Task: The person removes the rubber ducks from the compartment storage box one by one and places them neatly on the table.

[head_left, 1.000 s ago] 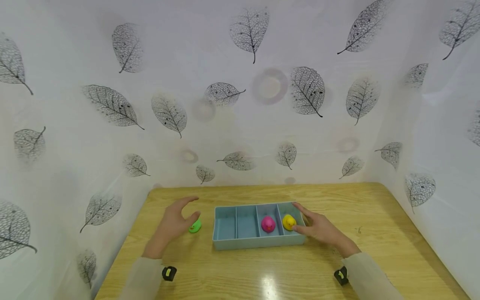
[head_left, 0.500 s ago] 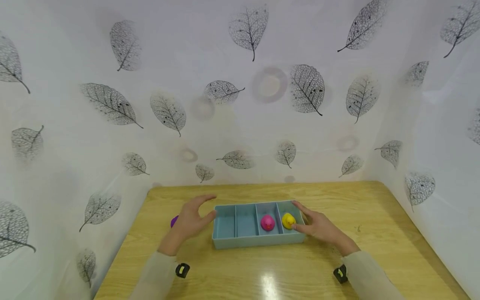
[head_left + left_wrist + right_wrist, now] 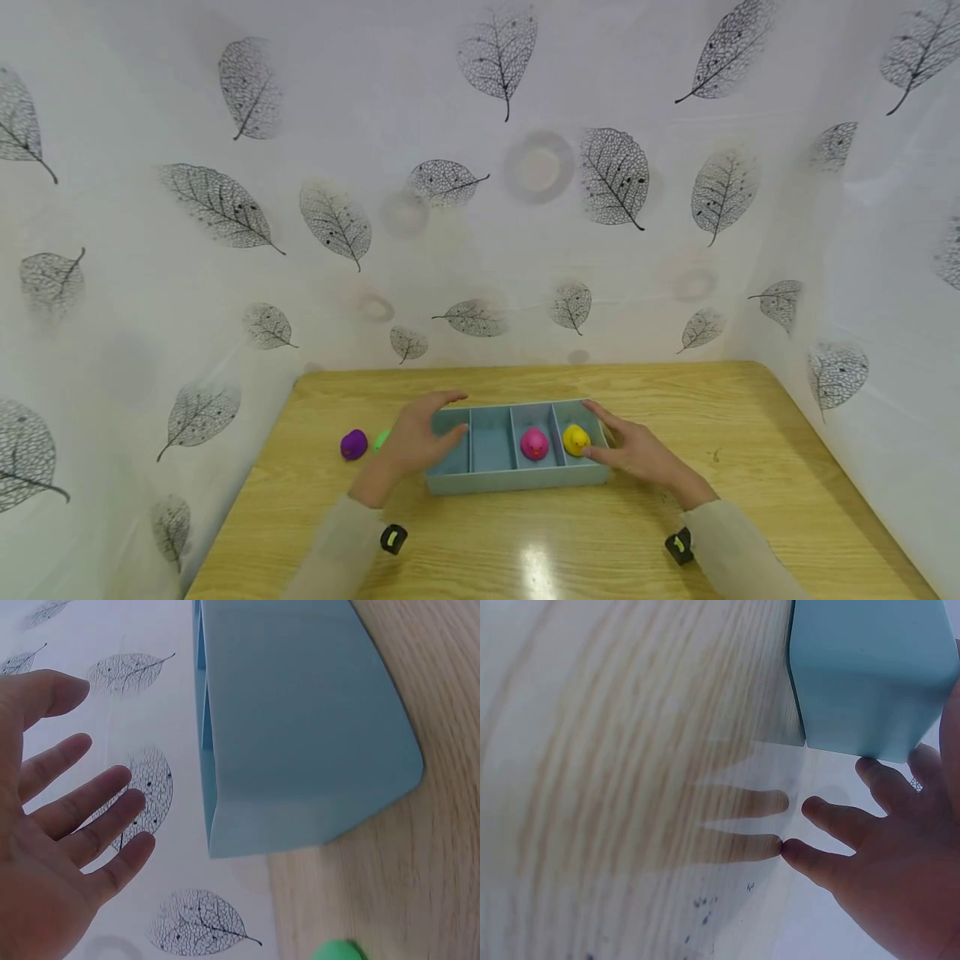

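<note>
A blue-grey box (image 3: 517, 480) with a row of compartments stands on the table. My left hand (image 3: 411, 440) hovers over its left end, thumb and fingers spread with nothing between them. In the left wrist view the same hand (image 3: 60, 817) is apart from the box wall (image 3: 307, 727). A pink toy duck (image 3: 535, 444) and a yellow toy duck (image 3: 576, 440) sit in the two right compartments. My right hand (image 3: 647, 456) rests at the box's right end, thumb beside the yellow duck. In the right wrist view its fingers (image 3: 829, 866) are spread, with some at the box end.
Left of the box lie a purple toy duck (image 3: 354, 444) and a green toy (image 3: 381, 439), partly hidden behind my left hand. The wooden table (image 3: 480, 542) meets leaf-patterned white sheeting (image 3: 487, 250) at the back and sides.
My left hand has moved right, from beside the green toy to over the box's left end, bringing the purple duck into view. My right hand and the box have stayed put.
</note>
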The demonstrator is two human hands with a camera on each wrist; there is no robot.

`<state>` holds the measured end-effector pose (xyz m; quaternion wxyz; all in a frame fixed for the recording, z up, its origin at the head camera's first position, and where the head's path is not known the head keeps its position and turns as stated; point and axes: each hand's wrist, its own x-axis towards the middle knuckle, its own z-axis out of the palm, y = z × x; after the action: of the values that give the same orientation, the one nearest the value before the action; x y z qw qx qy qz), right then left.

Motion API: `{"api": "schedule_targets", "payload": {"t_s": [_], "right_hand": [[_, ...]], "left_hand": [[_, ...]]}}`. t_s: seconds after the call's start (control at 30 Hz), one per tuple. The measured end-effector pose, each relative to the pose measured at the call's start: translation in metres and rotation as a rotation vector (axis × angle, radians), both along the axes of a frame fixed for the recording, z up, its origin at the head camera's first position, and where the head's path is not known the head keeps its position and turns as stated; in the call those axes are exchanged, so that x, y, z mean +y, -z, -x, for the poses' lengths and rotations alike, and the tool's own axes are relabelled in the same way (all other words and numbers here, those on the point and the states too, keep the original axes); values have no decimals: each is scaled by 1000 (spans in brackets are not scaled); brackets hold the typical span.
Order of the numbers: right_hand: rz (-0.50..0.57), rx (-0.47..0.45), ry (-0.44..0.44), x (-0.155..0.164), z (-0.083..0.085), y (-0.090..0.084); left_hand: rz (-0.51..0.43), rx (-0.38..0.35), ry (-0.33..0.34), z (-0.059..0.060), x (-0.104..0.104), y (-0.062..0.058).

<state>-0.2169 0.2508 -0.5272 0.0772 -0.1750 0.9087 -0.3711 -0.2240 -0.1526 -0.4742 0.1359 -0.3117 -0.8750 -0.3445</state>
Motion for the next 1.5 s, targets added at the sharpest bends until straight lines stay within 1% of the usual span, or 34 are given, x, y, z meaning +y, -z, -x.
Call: {"api": "schedule_targets", "payload": {"t_s": [0.2,0.37,0.43,0.6,0.67,0.77,0.97,1.2,1.43,1.5], "right_hand": [[0,-20,6,0,0,-1],[-4,-16,9,0,0,-1],[-4,-15,11,0,0,-2],[-11,-8,11,0,1,-2],[-12,-6,12,0,1,-2],[-11,-8,12,-1,0,-3],[-6,-12,16,-1,0,-4],[-21,12,8,-1,1,-2],[-15,21,5,-1,0,-1],[-11,17,2,-1,0,-2]], "left_hand": [[21,10,38,2,17,2],[46,-25,72,4,29,4],[51,-65,77,4,33,6],[59,-103,82,2,44,7],[69,-94,84,1,48,7],[98,-103,86,1,54,7],[124,-116,114,-1,65,7],[175,-206,93,1,76,13],[209,-292,95,2,85,17],[217,-302,97,3,87,19]]}}
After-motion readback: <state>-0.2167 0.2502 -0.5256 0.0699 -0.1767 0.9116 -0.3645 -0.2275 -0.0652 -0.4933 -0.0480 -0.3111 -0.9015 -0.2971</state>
